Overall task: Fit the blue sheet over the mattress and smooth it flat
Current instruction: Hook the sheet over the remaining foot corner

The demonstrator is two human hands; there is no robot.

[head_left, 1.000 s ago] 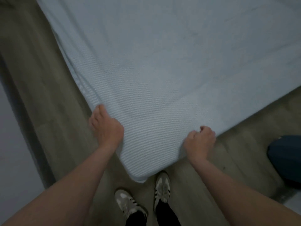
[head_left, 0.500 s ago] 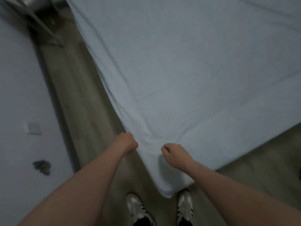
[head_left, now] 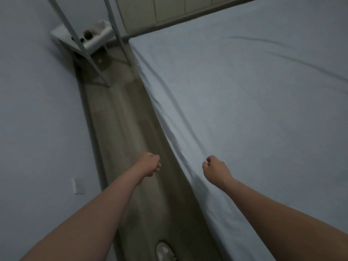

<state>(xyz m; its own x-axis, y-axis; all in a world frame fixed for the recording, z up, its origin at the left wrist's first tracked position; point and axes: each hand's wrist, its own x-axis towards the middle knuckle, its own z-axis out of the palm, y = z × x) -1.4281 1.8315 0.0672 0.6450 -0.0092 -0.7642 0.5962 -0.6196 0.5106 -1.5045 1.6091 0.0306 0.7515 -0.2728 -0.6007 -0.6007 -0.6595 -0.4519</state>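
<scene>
The blue sheet (head_left: 244,102) covers the mattress, which fills the right side of the view; its top is mostly flat, with a few long creases. Along the left side edge the sheet hangs down in folds. My right hand (head_left: 215,169) is curled in a fist on the sheet just inside that edge, and creases run along the edge toward it. My left hand (head_left: 150,163) is curled in a fist over the floor, a little left of the sheet, touching nothing.
A narrow strip of wood floor (head_left: 120,129) runs between the bed and the wall (head_left: 37,110) on the left. A metal-legged rack with a white shelf (head_left: 82,40) stands at the far end. One shoe (head_left: 165,251) shows at the bottom.
The view has swung from the mattress corner to along its left side. My left hand has come off the sheet and now hangs over the floor. My right hand has moved up the side edge.
</scene>
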